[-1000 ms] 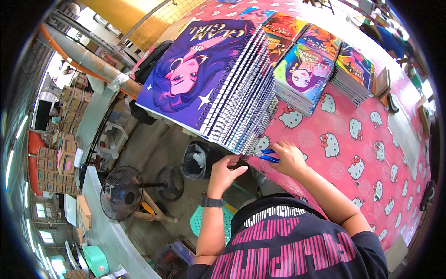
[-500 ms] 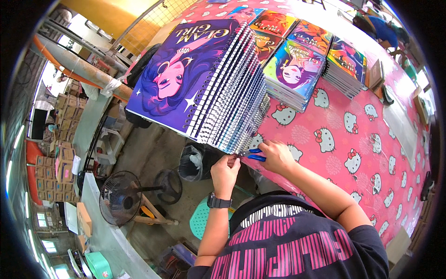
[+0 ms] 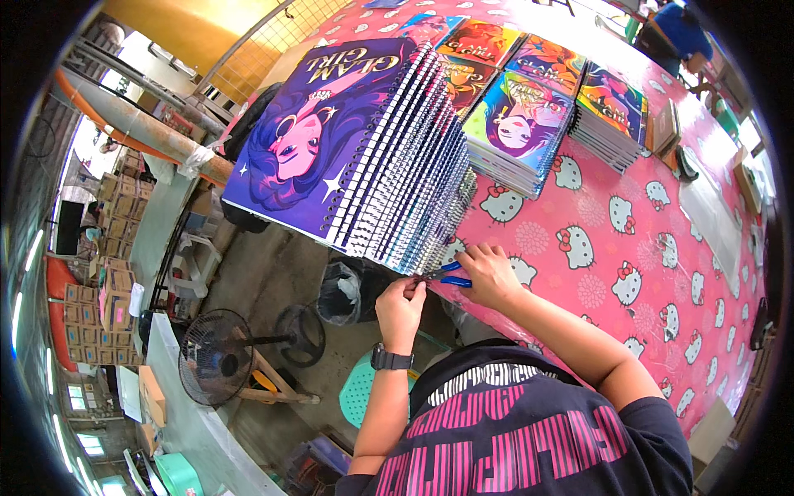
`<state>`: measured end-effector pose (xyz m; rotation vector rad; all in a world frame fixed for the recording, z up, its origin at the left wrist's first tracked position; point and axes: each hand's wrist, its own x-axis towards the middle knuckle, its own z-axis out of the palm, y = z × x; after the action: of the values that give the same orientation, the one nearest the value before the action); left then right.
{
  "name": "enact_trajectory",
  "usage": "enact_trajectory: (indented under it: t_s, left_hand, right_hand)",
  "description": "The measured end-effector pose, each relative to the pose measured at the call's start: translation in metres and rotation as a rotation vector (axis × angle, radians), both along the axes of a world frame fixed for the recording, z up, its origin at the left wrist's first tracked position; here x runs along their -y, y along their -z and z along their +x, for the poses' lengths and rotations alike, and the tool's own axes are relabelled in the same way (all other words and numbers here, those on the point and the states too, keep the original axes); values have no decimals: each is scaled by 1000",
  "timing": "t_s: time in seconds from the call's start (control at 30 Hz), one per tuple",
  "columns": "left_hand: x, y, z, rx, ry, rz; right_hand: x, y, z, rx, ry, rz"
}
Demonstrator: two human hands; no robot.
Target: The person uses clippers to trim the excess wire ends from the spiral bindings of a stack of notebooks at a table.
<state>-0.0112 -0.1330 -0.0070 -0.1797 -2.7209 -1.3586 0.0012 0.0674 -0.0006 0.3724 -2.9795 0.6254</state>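
A tall stack of spiral-bound notebooks (image 3: 302, 149) leans in steps at the table's near left edge, its top cover purple with an illustrated long-haired figure. At the stack's lower corner, where the wire coils end, my right hand (image 3: 494, 277) is closed around pliers (image 3: 455, 281) with blue handles. Their metal jaws point left, at my left fingertips. My left hand (image 3: 400, 312), with a dark watch on the wrist, pinches beside the jaws, just below the coil ends. What lies between its fingers is too small to make out.
Shorter stacks of colourful notebooks (image 3: 517, 124) stand behind on the pink patterned table (image 3: 591, 289). Below left are a black-lined bin (image 3: 339, 302), a black fan (image 3: 217, 357) and a green stool (image 3: 361, 388). Another person (image 3: 682, 37) bends at the far right.
The pliers' jaws show more plainly beside my left fingertips; both hands stay at the same corner. The person at the far right has shifted. The whole view has moved slightly.
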Motion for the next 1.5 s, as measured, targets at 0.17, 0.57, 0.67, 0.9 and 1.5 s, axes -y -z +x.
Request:
enact_trajectory:
  t_s: [0.17, 0.57, 0.67, 0.9, 1.5]
  left_hand:
    - [-1, -4, 1, 26, -16, -16]
    - [-2, -5, 4, 58, -30, 67]
    - [-2, -5, 4, 67, -25, 62]
    - [-1, -3, -1, 59, 18, -34]
    - [-6, 7, 2, -41, 5, -147]
  right_hand:
    - [-3, -7, 4, -18, 30, 10]
    - [-4, -7, 2, -33, 36, 5]
    - [-2, -4, 0, -93, 20, 5]
    - [-4, 1, -8, 288, 30, -104]
    - [-14, 6, -1, -2, -4, 0]
